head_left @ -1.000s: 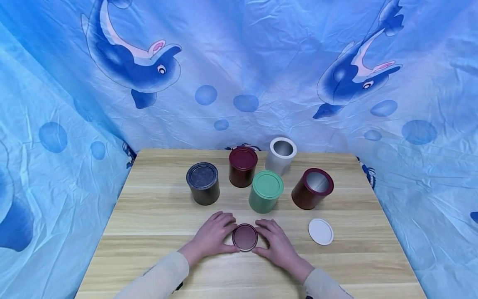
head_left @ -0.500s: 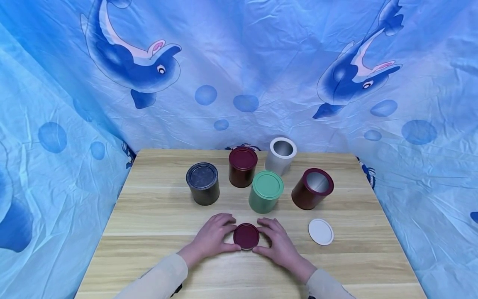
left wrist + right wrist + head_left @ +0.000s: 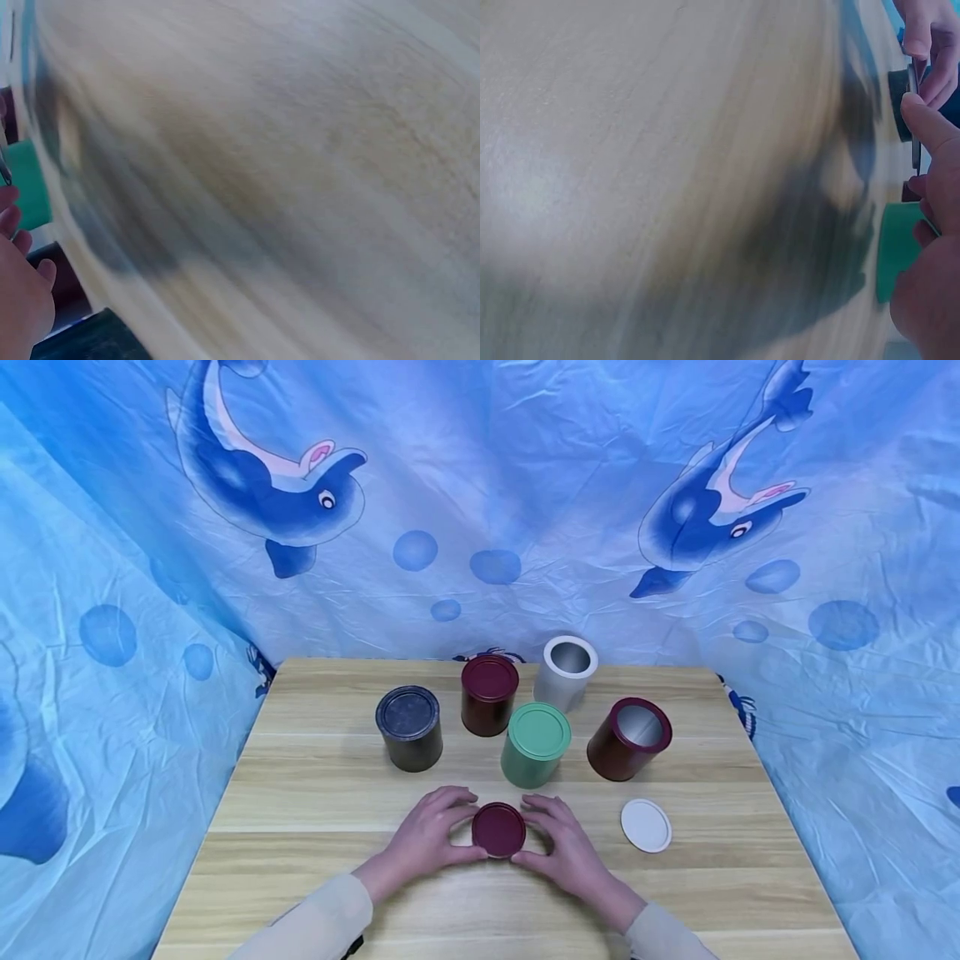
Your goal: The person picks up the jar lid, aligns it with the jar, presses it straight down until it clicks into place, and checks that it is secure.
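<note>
A round dark red lid [image 3: 498,831] is held between both hands, in front of the cans in the head view. My left hand [image 3: 427,835] grips its left edge with thumb and fingers. On the opposite edge, my right hand [image 3: 564,843] grips it the same way. The right wrist view shows the lid [image 3: 916,154] edge-on, raised off the table. Just beyond the hands stands a green can [image 3: 536,762] with its lid on. An open dark red can [image 3: 617,753] stands to its right. Only part of the left hand [image 3: 22,300] shows in the left wrist view.
A white lid [image 3: 647,826] lies flat on the wooden table [image 3: 315,810], right of the hands. Farther back stand a black lidded can [image 3: 412,747], a dark red lidded can [image 3: 487,714] and an open white can [image 3: 558,693]. Blue dolphin-printed cloth [image 3: 465,468] encloses the table.
The dark red lid has shifted slightly right and away from the body, and looks a little larger. Its top has turned from a pale sheen to deep red. Both hands moved with it.
</note>
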`<state>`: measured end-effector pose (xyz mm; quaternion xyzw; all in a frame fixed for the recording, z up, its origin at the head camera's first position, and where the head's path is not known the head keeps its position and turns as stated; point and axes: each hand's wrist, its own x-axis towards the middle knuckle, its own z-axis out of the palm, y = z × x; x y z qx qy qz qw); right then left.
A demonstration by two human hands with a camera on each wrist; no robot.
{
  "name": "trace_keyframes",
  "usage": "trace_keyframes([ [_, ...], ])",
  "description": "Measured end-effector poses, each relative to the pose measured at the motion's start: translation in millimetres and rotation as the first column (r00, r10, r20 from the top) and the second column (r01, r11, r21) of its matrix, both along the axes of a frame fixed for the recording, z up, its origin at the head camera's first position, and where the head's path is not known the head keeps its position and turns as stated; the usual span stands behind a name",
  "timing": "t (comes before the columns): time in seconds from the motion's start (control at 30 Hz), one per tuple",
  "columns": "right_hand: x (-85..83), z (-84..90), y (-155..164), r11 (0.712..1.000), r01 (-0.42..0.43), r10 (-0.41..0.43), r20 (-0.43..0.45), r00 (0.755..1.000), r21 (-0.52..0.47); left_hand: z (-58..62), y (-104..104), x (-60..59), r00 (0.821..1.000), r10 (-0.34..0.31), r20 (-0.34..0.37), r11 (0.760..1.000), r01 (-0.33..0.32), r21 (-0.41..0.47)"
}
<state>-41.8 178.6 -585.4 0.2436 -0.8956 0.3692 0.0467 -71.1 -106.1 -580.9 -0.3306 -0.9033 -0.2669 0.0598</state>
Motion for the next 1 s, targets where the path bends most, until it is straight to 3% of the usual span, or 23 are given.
trace_keyframes([
  [0.27, 1.9, 19.0, 3.2, 1.0, 0.025, -0.025, 0.048, 0.999, -0.007, 20.2, 3.4, 2.5, 0.998, 0.022, 0.058, 0.998, -0.026, 0.061],
  [0.47, 6.4, 32.9, 6.1, 0.998, 0.06, -0.06, 0.083, 0.995, 0.004, 33.6, 6.8, 4.5, 0.999, 0.028, 0.029, 0.997, -0.03, 0.074],
  [0.73, 9.0, 49.2, 15.0, 0.998, 0.06, -0.062, -0.049, 0.997, -0.025, 54.5, 15.3, 5.2, 0.997, 0.011, -0.076, 0.992, -0.001, 0.13],
  [1.0, 2.6, 68.8, 29.2, 0.998, 0.05, -0.057, -0.154, 0.987, -0.044, 78.8, 28.2, -3.0, 0.987, 0.0, -0.159, 0.992, 0.02, 0.127],
])
